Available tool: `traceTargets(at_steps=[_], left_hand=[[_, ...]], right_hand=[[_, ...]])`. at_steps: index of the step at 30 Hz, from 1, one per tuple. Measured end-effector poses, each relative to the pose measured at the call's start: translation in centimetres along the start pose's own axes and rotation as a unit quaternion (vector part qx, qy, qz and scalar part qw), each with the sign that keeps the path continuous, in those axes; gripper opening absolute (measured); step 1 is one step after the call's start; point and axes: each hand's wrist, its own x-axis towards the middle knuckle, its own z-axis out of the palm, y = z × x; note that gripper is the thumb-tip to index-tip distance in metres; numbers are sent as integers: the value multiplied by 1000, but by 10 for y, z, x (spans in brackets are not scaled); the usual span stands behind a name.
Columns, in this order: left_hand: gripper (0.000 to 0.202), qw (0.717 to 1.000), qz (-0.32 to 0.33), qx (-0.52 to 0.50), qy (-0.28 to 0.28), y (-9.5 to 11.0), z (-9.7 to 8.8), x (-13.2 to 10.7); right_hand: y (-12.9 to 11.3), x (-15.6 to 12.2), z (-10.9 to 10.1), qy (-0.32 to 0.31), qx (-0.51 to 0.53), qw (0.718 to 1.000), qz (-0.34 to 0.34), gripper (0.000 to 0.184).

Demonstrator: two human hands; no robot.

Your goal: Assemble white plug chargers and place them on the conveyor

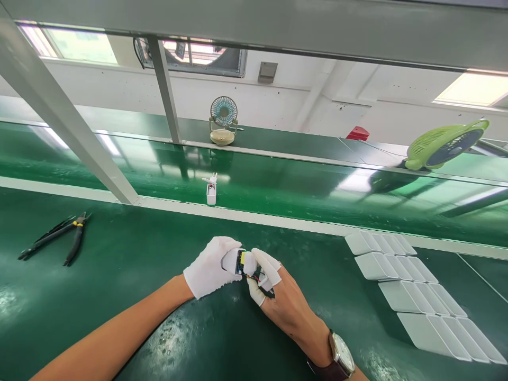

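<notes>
Between my hands, above the green bench, is a small white plastic device (249,263) with a circuit board and a yellow component exposed. My left hand (214,266), in a white glove, is closed around its rounded white housing. White finger cots cover fingertips of my right hand (273,280), which pinches the other end, where thin wires and a dark part show. Exactly how the parts join is hidden by my fingers. Beyond my hands, a white plug-like unit (211,193) with prongs stands on the green belt near the rail.
Black-handled cutters (77,233) and tweezers (51,231) lie at the left. Several rows of white plastic covers (420,296) overlap on the right. A pale rail (254,221) edges the bench, and a slanted post (71,111) rises at left. A green fan (444,143) stands beyond.
</notes>
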Motion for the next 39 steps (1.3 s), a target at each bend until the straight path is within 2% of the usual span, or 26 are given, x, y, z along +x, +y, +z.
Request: traceTargets(at_steps=[8,15,19,22,26,29,34,39], left_hand=[[63,1000,-3,9,-6,-1,-1,0],[61,1000,4,5,-11,-1,2,-1],[59,998,45,-10,-39,-3,6,-1],[53,996,64,-11,-68,-2,3,1],[34,997,-4,-8,-70,0,-7,3],[34,990,-86,-45,-99,3,-15,6],[40,957,-219,-118,-149,13,-23,13],[42,943,-259,-139,-154,14,-25,17]], right_hand=[[-2,2,-1,5,16,1000,-3,68],[0,-1,4,-4,32,999,-7,61],[-1,-2,3,-20,52,998,17,58],[-2,0,-5,-17,109,993,31,53],[0,5,-10,23,174,983,46,34],[3,5,-3,52,152,986,44,36],[7,3,9,31,107,994,-15,45],[6,3,11,27,71,996,-37,44]])
